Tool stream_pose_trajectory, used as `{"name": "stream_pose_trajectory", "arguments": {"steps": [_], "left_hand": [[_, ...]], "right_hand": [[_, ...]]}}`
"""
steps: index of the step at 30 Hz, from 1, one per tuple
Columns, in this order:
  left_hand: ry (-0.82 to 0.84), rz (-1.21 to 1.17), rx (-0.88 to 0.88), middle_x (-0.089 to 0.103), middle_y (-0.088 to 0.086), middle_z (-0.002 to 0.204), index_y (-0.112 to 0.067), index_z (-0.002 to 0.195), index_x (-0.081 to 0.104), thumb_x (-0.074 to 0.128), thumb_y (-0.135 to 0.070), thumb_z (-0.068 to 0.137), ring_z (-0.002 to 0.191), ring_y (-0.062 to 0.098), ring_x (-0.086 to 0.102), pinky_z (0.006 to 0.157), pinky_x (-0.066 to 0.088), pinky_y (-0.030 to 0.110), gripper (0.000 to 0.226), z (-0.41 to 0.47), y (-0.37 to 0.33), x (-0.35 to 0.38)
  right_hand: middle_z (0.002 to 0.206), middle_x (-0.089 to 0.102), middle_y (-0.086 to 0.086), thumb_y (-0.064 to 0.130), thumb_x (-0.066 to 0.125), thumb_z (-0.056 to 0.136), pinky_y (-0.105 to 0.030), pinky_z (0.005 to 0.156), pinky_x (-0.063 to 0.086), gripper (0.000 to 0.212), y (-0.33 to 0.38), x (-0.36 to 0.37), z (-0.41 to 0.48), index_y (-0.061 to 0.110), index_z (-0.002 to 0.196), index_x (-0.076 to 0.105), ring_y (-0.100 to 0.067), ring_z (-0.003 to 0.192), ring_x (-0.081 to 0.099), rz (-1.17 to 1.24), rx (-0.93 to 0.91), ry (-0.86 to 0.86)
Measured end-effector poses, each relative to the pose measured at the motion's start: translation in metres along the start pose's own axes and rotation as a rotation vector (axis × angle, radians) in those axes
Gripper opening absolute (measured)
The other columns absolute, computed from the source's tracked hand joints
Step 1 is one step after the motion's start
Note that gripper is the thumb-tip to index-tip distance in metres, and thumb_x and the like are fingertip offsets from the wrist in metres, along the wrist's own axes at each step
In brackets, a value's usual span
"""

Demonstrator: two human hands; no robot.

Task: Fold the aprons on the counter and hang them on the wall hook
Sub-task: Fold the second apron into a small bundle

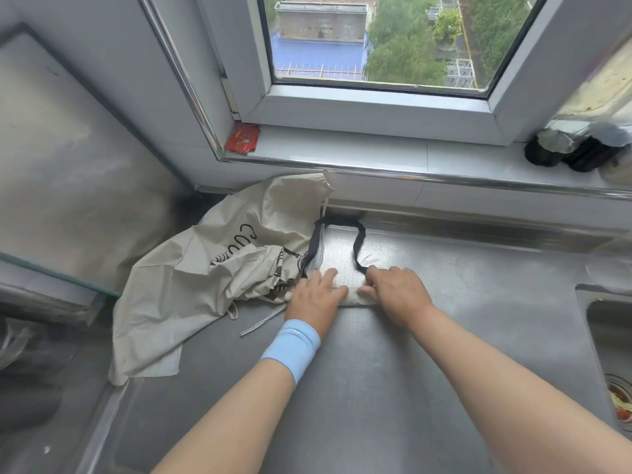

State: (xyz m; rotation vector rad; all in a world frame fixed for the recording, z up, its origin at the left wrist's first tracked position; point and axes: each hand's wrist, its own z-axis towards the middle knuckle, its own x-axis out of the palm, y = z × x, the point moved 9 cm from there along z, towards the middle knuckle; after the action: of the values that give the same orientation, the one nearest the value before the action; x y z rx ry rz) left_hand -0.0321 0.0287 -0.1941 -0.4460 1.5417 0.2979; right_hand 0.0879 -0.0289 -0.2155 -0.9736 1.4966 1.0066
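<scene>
The folded apron (354, 297), a pale beige cloth brought down to a narrow bundle, lies on the brushed steel counter (376, 388) about midway between its left and right edges and nearer the back edge than the front. Its thin black fabric strap (359, 241) loops out toward the back edge. The left hand (316, 295), with a light blue wristband (292, 348), lies on the bundle's left end with fingers fairly straight, pressing it flat. The right hand (398, 290) has its fingers curled over the right end, thumb tucked at the cloth, gripping it where the strap comes out. The step in hand looks like the last tightening of this fold. To do it well, I would hold the left palm down as an anchor, square the ends so no layer slips out, and leave the strap loop free and untwisted, since it is the likely part to go over the hook. No hook is in view. A second, crumpled beige apron with dark lettering (205, 268) is heaped at the back-left corner, its ties trailing, not yet folded.
</scene>
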Motion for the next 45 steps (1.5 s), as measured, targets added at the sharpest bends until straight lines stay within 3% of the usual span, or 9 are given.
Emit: {"name": "stream_pose_trajectory", "arguments": {"steps": [4, 7, 12, 17, 22, 28, 33, 40, 45], "left_hand": [[0.075, -0.068, 0.07, 0.067, 0.005, 0.12, -0.018, 0.11, 0.07, 0.036, -0.015, 0.078, 0.109, 0.027, 0.063, 0.092, 0.051, 0.038, 0.047, -0.007, -0.011, 0.023], [0.082, -0.071, 0.099, 0.049, 0.001, 0.145, -0.016, 0.137, 0.054, 0.035, -0.028, 0.081, 0.136, 0.021, 0.043, 0.114, 0.028, 0.042, 0.06, -0.015, -0.003, 0.032], [0.138, -0.121, 0.19, 0.024, -0.001, 0.159, -0.02, 0.152, 0.029, 0.03, -0.04, 0.089, 0.148, 0.02, 0.017, 0.12, -0.001, 0.043, 0.066, -0.013, 0.002, 0.036], [0.178, -0.397, 0.134, 0.021, -0.002, 0.159, -0.025, 0.152, 0.027, 0.036, -0.039, 0.093, 0.149, 0.015, 0.011, 0.122, 0.0, 0.038, 0.062, -0.008, 0.013, 0.037], [0.191, -0.426, 0.125, 0.02, -0.003, 0.16, -0.03, 0.149, 0.033, 0.048, -0.031, 0.097, 0.149, 0.013, 0.009, 0.117, -0.012, 0.026, 0.054, -0.006, 0.016, 0.038], [0.184, -0.367, 0.077, 0.026, -0.003, 0.158, -0.029, 0.144, 0.043, 0.062, -0.039, 0.09, 0.147, 0.017, 0.016, 0.121, 0.01, 0.035, 0.059, -0.004, 0.015, 0.036], [0.084, -0.221, 0.089, 0.059, 0.004, 0.118, -0.019, 0.111, 0.068, 0.069, -0.017, 0.08, 0.11, 0.03, 0.054, 0.09, 0.043, 0.04, 0.031, -0.002, 0.008, 0.015], [0.32, -0.35, -0.058, 0.065, 0.0, 0.101, -0.026, 0.108, 0.061, 0.047, -0.023, 0.097, 0.096, 0.024, 0.06, 0.079, 0.043, 0.032, 0.017, -0.004, 0.016, -0.025], [0.421, -0.452, -0.063, 0.066, -0.019, 0.088, -0.039, 0.085, 0.049, 0.047, -0.023, 0.095, 0.086, 0.016, 0.061, 0.083, 0.047, 0.032, 0.019, -0.013, 0.023, -0.066]], "right_hand": [[0.09, 0.064, 0.0, 0.052, 0.052, 0.092, -0.039, 0.07, 0.04, 0.031, 0.0, -0.003, 0.004, 0.022, 0.094, 0.057, -0.026, 0.083, 0.061, -0.063, -0.029, -0.048], [0.092, 0.059, -0.007, 0.025, 0.058, 0.09, -0.038, 0.064, 0.041, 0.009, 0.026, -0.018, -0.005, 0.016, 0.089, 0.06, -0.028, 0.08, 0.055, -0.112, -0.161, -0.289], [0.155, 0.037, -0.003, 0.038, 0.029, 0.101, -0.044, 0.113, 0.028, 0.05, 0.02, 0.014, -0.028, 0.021, 0.145, 0.045, -0.026, 0.143, 0.033, 0.035, -0.106, -0.123], [0.163, -0.002, 0.007, 0.058, 0.014, 0.091, -0.039, 0.123, 0.0, 0.072, 0.013, 0.023, -0.022, 0.03, 0.157, 0.007, -0.012, 0.151, -0.005, 0.159, -0.121, 0.143], [0.164, 0.012, 0.0, 0.039, 0.051, 0.093, -0.039, 0.123, 0.003, 0.047, 0.009, 0.018, -0.023, 0.025, 0.137, 0.041, -0.018, 0.151, 0.008, 0.277, -0.168, 0.074], [0.145, 0.045, -0.019, 0.021, 0.068, 0.09, -0.044, 0.103, 0.042, 0.017, 0.017, 0.003, -0.016, 0.011, 0.096, 0.055, -0.038, 0.132, 0.045, 0.115, -0.227, -0.091], [0.094, 0.056, -0.008, 0.013, 0.025, 0.085, -0.038, 0.076, 0.044, 0.034, 0.038, -0.024, -0.021, 0.014, 0.088, 0.059, -0.028, 0.079, 0.056, -0.077, -0.26, -0.114], [0.111, 0.055, 0.001, 0.044, 0.051, 0.094, -0.036, 0.08, 0.043, 0.033, 0.041, -0.058, -0.03, 0.021, 0.117, 0.054, -0.023, 0.092, 0.058, 0.052, -0.193, 0.023], [0.097, 0.064, 0.004, 0.044, 0.063, 0.09, -0.034, 0.068, 0.041, 0.025, 0.051, -0.101, -0.029, 0.024, 0.102, 0.053, -0.024, 0.091, 0.061, 0.076, -0.082, 0.195]]}}
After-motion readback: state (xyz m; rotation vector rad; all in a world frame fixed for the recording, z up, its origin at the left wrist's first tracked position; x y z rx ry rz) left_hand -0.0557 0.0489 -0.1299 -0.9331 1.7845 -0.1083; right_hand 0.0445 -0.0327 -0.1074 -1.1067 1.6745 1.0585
